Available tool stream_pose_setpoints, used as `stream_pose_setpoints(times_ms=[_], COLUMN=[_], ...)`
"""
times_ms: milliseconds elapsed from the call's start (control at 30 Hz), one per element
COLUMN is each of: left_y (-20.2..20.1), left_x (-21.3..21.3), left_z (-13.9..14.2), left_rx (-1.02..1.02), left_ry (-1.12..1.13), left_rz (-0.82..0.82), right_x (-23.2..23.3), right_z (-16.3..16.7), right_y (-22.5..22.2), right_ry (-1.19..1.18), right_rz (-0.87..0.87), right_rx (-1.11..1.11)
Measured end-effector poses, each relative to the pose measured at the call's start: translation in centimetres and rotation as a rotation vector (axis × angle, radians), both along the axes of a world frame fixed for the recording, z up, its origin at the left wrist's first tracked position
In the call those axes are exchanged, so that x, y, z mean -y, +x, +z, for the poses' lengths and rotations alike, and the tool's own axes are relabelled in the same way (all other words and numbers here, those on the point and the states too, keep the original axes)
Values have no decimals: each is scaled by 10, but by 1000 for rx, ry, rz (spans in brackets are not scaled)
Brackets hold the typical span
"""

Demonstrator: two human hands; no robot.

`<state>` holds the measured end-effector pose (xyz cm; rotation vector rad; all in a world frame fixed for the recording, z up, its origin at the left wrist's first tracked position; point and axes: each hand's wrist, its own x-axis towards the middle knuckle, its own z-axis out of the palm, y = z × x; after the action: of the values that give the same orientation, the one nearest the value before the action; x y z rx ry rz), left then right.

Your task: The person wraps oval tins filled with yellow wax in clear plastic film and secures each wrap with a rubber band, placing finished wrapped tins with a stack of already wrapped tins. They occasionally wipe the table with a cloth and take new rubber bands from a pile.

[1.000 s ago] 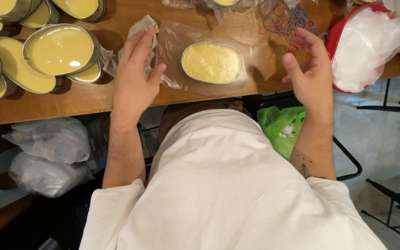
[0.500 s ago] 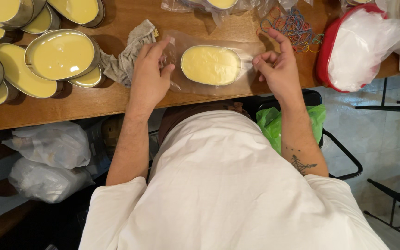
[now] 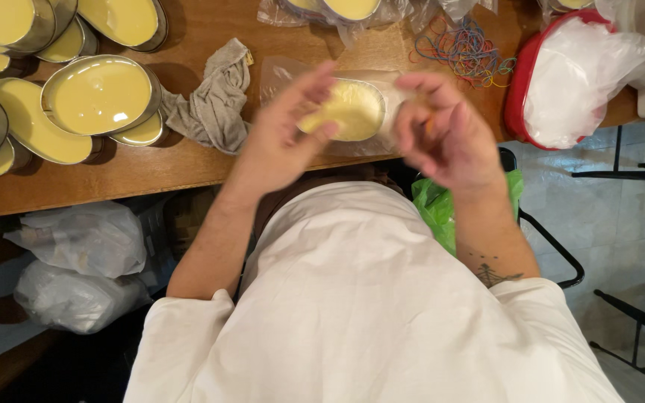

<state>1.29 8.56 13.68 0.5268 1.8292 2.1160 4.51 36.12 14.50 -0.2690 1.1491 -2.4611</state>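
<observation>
Surface [image 3: 188, 175] pretty crowded. Left side blocked: stacked tins [image 3: 98, 97] right up to rag [image 3: 214, 101]. Bare wood strip along near edge, below tins, passable. Rubber bands [image 3: 460, 41] and red tub [image 3: 561, 82] close off right. Bagged tins [image 3: 337, 11] at back. Open gap between rag and bagged tin [image 3: 345, 108], narrow.

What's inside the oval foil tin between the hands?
The oval foil tin holds a pale yellow filling, in a clear plastic bag. The left hand covers its near-left edge; the right hand is blurred.
</observation>
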Motion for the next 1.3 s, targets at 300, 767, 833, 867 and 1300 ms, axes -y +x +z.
stream_pose_setpoints(times_ms=[300,767,833,867,1300], left_y=[9,-14,-16,-18,-24], left_x=[-1,37,37,35,25], left_z=[-3,-18,-21,-22,-31], left_rx=[479,-260,-249,-279,-102], left_ry=[556,-769,-786,-796,-676], left_rz=[-286,244,165,141,53], right_x=[19,32,36,39,44], right_z=[10,-23,-27,-28,-46], right_y=[-9,-10,-7,-6,-5], right_ry=[-71,1396,1373,1380,1355], right_rz=[141,-406,-327,-313,-310], right_rx=[26,-477,-416,-417,-379])
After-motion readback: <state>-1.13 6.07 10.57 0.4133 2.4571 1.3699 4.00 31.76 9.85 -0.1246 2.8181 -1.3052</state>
